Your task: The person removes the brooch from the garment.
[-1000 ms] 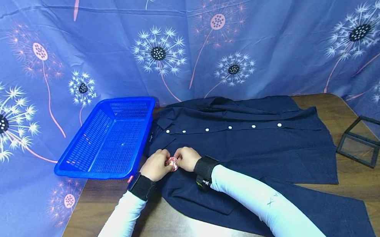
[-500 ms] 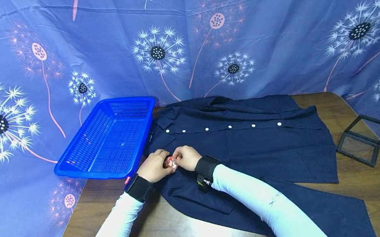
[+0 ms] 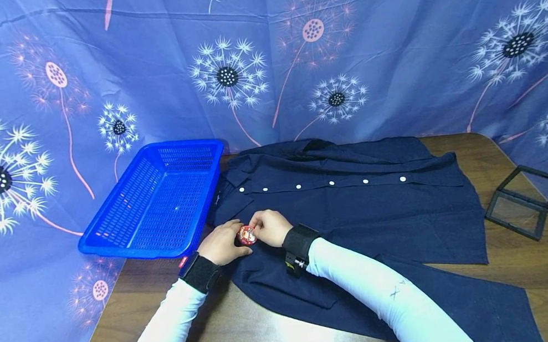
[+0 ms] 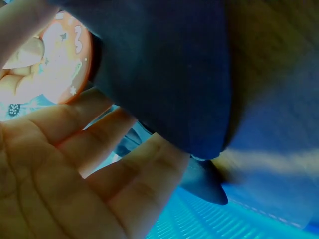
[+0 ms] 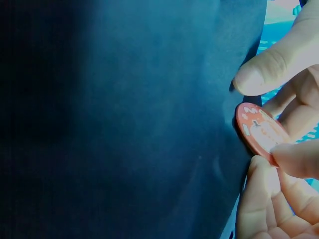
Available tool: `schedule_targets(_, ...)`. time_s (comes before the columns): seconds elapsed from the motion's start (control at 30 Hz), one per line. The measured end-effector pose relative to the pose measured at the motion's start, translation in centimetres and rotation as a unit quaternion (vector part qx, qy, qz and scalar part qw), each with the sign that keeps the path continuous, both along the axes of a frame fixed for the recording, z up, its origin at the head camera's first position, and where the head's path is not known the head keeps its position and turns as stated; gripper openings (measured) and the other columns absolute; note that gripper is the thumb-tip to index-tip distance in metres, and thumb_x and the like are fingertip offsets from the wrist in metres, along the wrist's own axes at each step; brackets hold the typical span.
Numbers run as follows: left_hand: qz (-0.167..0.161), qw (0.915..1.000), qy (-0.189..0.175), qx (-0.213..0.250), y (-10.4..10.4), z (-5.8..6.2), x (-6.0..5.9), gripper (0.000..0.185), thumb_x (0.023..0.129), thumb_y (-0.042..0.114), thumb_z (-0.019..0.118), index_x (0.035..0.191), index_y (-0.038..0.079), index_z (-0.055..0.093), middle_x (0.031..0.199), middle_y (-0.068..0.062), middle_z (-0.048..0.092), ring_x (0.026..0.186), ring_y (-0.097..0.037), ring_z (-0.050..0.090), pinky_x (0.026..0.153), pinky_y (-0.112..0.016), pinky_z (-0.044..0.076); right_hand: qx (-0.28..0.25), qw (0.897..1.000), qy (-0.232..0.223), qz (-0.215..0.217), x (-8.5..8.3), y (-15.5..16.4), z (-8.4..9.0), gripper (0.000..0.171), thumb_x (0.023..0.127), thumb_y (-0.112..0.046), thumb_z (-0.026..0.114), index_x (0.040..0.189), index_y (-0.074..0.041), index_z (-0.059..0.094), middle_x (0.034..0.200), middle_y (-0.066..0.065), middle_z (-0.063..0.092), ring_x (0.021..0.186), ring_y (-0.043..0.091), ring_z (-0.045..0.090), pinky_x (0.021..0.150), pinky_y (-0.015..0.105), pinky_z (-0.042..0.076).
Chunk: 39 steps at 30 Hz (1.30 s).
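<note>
Left thumb [image 3: 243,250] away — badge [image 3: 247,235] between fingertips [image 5: 290,155].

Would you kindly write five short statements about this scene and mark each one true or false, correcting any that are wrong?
1. The dark shirt has white buttons. True.
2. The blue basket is right of the dark shirt in the head view. False: the blue basket is left of it.
3. The right hand pinches the round red badge. True.
4. The black hinged frame is folded shut. False: the black hinged frame is open.
5. The left hand is inside the blue basket. False: the left hand is by the round red badge.
</note>
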<state>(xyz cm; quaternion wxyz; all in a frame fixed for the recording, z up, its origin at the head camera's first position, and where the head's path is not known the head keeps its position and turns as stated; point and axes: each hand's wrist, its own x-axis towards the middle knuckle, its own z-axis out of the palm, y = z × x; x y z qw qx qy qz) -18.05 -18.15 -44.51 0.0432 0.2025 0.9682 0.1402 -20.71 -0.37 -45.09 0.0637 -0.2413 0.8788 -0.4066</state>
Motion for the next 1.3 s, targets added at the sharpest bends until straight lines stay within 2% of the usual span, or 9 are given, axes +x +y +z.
schedule_targets(0.23,0.013,0.9998,-0.001,-0.013,-0.1,-0.1,-0.2,0.066,0.072,0.036,0.084,0.123,0.000,0.064,0.134,-0.017,0.060,0.122,-0.033,0.060,0.103,-0.043,0.046,-0.040,0.997,0.047,0.037,-0.6,0.4,-1.1,0.009,0.077,-0.003,0.059,0.078,-0.007,0.067,0.064,-0.004,0.062,0.056,0.005,0.052,0.054,0.019,0.041)
schedule_targets(0.33,0.016,0.9998,0.001,-0.015,-0.1,-0.1,-0.3,0.066,0.072,0.037,0.084,0.123,0.001,0.064,0.133,-0.016,0.061,0.121,-0.033,0.060,0.102,-0.043,0.047,-0.039,0.997,0.050,0.039,-0.5,0.4,-0.9,0.008,0.078,-0.003,0.059,0.079,-0.007,0.067,0.065,-0.001,0.064,0.056,0.005,0.052,0.054,0.019,0.041)
schedule_targets(0.37,0.018,0.9997,-0.001,-0.015,-0.1,0.0,-0.3,0.066,0.072,0.037,0.084,0.124,0.001,0.064,0.133,-0.016,0.061,0.121,-0.032,0.060,0.102,-0.043,0.047,-0.031,0.998,0.037,0.033,-0.1,0.4,-0.1,0.008,0.077,0.001,0.060,0.080,-0.003,0.067,0.067,0.004,0.065,0.057,0.006,0.052,0.055,0.020,0.042)
schedule_targets(0.47,0.019,0.9997,-0.002,-0.016,-0.1,0.0,-0.4,0.066,0.073,0.037,0.084,0.124,0.002,0.063,0.131,-0.015,0.063,0.120,-0.031,0.061,0.101,-0.043,0.048,-0.013,0.999,0.040,0.027,0.0,0.2,0.2,0.007,0.079,0.001,0.062,0.082,-0.002,0.067,0.069,0.006,0.067,0.058,0.004,0.050,0.055,0.018,0.039)
schedule_targets(0.6,0.018,0.9997,0.001,-0.013,-0.1,0.0,-0.5,0.062,0.073,0.036,0.083,0.122,0.003,0.064,0.127,-0.014,0.065,0.117,-0.030,0.063,0.100,-0.043,0.049,0.016,0.998,0.057,0.024,0.1,0.1,0.6,0.006,0.080,-0.001,0.064,0.083,-0.004,0.068,0.071,0.005,0.067,0.060,0.003,0.049,0.057,0.016,0.038)
schedule_targets(0.83,0.029,0.9995,-0.005,-0.011,0.1,0.3,-0.6,0.052,0.073,0.035,0.083,0.114,0.008,0.066,0.116,-0.009,0.069,0.105,-0.027,0.067,0.091,-0.043,0.052,0.050,0.995,0.083,0.027,0.1,0.1,0.9,0.004,0.082,-0.006,0.065,0.082,-0.010,0.065,0.077,0.003,0.064,0.066,0.010,0.056,0.061,0.020,0.042)
schedule_targets(1.0,0.038,0.9992,-0.007,-0.013,0.1,0.3,-0.5,0.049,0.073,0.034,0.083,0.112,0.009,0.066,0.109,-0.007,0.071,0.098,-0.025,0.068,0.084,-0.044,0.053,0.087,0.984,0.150,0.034,0.3,-0.1,0.7,0.002,0.083,-0.010,0.065,0.082,-0.009,0.064,0.078,0.000,0.061,0.067,0.012,0.057,0.061,0.024,0.044)
schedule_targets(1.17,0.040,0.9991,-0.007,-0.012,0.1,0.1,-0.3,0.055,0.074,0.034,0.082,0.118,0.007,0.065,0.120,-0.011,0.069,0.107,-0.029,0.067,0.091,-0.044,0.052,0.119,0.969,0.213,0.049,0.9,-0.2,0.9,0.007,0.083,-0.011,0.067,0.080,-0.011,0.061,0.078,0.000,0.060,0.068,0.016,0.060,0.063,0.032,0.049)
schedule_targets(1.3,0.039,0.9992,-0.001,-0.011,0.1,0.0,-0.2,0.055,0.074,0.032,0.082,0.119,0.006,0.066,0.123,-0.011,0.068,0.110,-0.029,0.066,0.093,-0.044,0.052,0.155,0.953,0.254,0.060,1.2,-0.4,0.8,0.010,0.084,-0.011,0.069,0.081,-0.013,0.060,0.080,0.001,0.061,0.070,0.017,0.064,0.065,0.033,0.051)
